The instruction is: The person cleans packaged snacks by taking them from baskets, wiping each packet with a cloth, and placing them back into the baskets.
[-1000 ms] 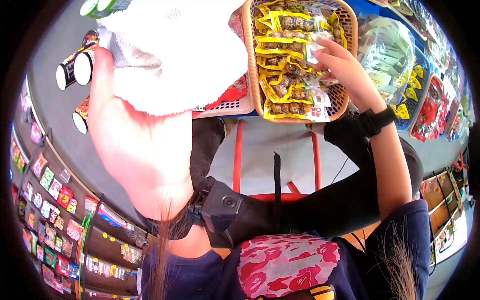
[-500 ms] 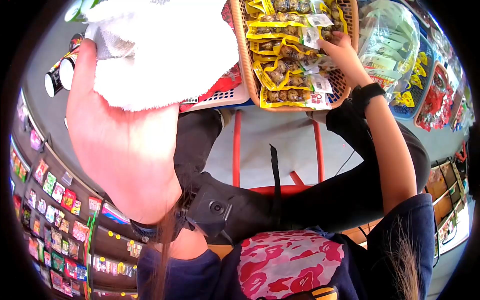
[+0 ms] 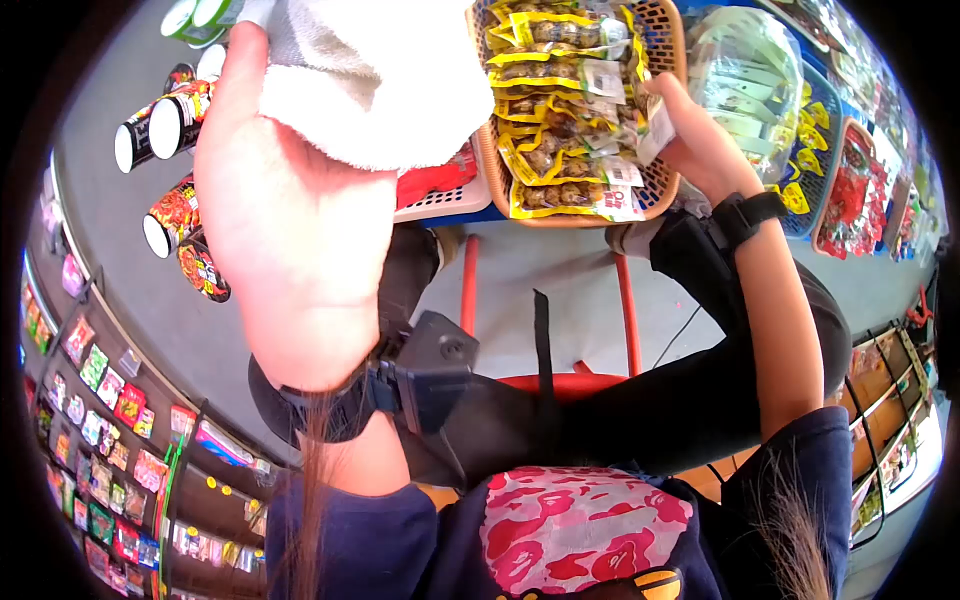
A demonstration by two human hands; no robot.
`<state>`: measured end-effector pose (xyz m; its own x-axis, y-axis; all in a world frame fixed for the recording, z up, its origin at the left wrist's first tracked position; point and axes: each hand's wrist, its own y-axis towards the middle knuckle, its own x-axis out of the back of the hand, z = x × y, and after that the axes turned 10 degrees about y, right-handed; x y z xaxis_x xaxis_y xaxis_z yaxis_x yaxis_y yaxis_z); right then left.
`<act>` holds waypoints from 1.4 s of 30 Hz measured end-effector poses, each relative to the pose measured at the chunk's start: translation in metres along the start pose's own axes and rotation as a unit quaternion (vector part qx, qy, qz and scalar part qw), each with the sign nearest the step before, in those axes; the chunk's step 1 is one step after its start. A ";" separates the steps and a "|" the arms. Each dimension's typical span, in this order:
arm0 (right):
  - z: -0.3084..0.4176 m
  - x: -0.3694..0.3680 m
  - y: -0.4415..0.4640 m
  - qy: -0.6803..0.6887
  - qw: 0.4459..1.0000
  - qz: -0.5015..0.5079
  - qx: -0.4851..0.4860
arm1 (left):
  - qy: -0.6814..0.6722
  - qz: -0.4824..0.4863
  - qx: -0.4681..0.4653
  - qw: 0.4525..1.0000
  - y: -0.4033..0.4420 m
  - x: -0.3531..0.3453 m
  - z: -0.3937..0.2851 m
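A white cloth (image 3: 370, 90) lies over the fingers of my left hand (image 3: 290, 190), at the upper left. Its thumb sticks out at the cloth's left edge; the other fingers are hidden beneath. My right hand (image 3: 700, 140) is at the right side of an orange basket (image 3: 655, 200), its fingers closed round a yellow-edged packet (image 3: 655, 130) with a white label. Several similar yellow packets (image 3: 560, 75) of brown round pieces lie stacked across the basket, left of that hand.
Printed cups (image 3: 180, 215) stand at the left. Beside the orange basket are a white basket (image 3: 450, 200) with red packets and a clear bag (image 3: 745, 90) of pale packs. A blue basket (image 3: 825, 150) is farther right. A red stool (image 3: 625, 310) is below.
My right hand has closed on a packet at the basket's right side and tipped it up. My left hand and the cloth have shifted, and more cups show at the left.
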<state>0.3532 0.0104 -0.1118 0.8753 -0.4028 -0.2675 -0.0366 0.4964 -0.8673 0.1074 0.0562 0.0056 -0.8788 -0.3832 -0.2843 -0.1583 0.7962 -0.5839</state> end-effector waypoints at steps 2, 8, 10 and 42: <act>0.011 -0.011 -0.027 0.164 0.983 0.078 0.007 | -0.033 0.035 0.014 0.999 -0.005 -0.007 0.002; 0.020 -0.022 -0.118 -0.095 0.971 0.000 0.220 | 0.020 0.170 0.021 0.985 -0.015 -0.025 0.026; 0.015 -0.027 -0.130 -0.201 0.939 0.022 0.280 | 0.026 0.198 0.080 0.977 -0.029 -0.038 0.043; -0.009 -0.008 -0.063 0.244 0.947 0.183 0.101 | 0.091 0.310 0.064 0.944 -0.027 -0.037 0.050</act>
<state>0.3439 -0.0246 -0.0594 0.4926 -0.4591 -0.7393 -0.1575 0.7885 -0.5945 0.1661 0.0257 -0.0062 -0.8496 0.2342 -0.4725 0.4573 0.7735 -0.4388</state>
